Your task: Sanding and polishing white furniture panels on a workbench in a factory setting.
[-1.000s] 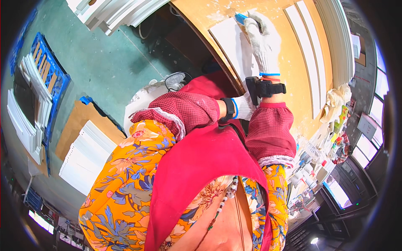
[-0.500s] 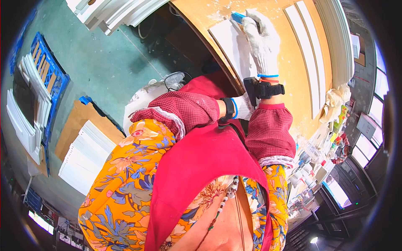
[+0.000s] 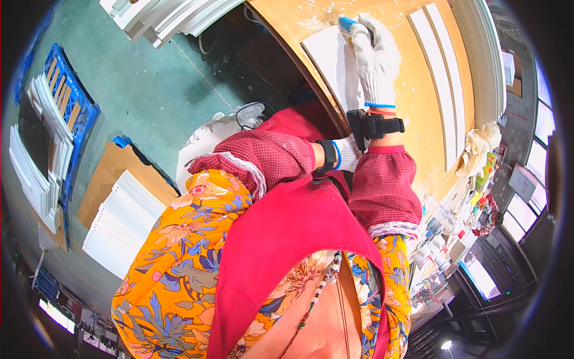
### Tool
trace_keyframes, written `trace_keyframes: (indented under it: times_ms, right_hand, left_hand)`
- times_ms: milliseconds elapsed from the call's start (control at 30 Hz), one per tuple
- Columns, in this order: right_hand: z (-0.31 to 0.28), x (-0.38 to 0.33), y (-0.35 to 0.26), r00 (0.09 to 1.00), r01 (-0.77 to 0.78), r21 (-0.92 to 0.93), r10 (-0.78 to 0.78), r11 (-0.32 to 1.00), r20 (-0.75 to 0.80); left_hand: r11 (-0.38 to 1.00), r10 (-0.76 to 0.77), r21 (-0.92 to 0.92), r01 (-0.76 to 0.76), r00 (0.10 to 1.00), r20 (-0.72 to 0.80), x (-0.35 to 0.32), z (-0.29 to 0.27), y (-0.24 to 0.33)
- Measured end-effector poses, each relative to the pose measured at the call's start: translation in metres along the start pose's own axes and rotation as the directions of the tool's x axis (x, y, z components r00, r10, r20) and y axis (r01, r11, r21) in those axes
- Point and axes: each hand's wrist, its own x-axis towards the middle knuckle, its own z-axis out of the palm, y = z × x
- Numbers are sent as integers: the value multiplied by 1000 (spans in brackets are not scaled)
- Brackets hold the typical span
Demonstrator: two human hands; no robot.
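Note:
My right hand (image 3: 378,57), in a white knitted glove, is closed on a small blue block (image 3: 347,23) at the far end of a flat white panel (image 3: 327,57). What kind of tool the block is cannot be made out. The panel lies on an orange-tan worktable (image 3: 412,78), along its dark left edge. My left hand (image 3: 348,152), gloved the same way, is close to the panel's near end. My right wrist and its black strap cover its fingers, so whether it grips anything is hidden.
Two long white strips (image 3: 439,78) lie right of my hand, with a stack of long white pieces (image 3: 478,60) beyond. A crumpled cloth (image 3: 475,152) sits near small clutter. Left, on the floor, are a blue pallet (image 3: 81,119) and stacked white panels (image 3: 122,224).
My right hand has shifted slightly to the right with the blue block, its fingers turned a little. My left hand stays in nearly the same place.

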Motion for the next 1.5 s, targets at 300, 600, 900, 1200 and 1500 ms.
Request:
trace_keyframes:
  times_ms: [300, 600, 900, 1200, 1500]
  right_hand:
    - [-4, 2, 5, 999, 51, -80, -51, 995, 5]
    - [-1, -12, -28, 975, -102, 98, 80, 990, 206]
    - [8, -15, -36, 927, 177, -149, -115, 973, 356]
    - [17, -15, -35, 910, 327, -206, -249, 922, 331]
    - [-33, -20, -37, 994, 35, -43, -31, 998, 103]
  left_hand:
    - [1000, 6, -13, -7, 1000, -16, -1, -3, 1]
    - [1000, 8, -20, -9, 999, -35, -4, -6, 4]
    - [1000, 6, -24, -8, 998, -61, -9, -11, 2]
    - [999, 14, -28, -16, 997, -73, -9, -14, 6]
    - [999, 14, -39, -22, 981, -191, 6, 11, -7]
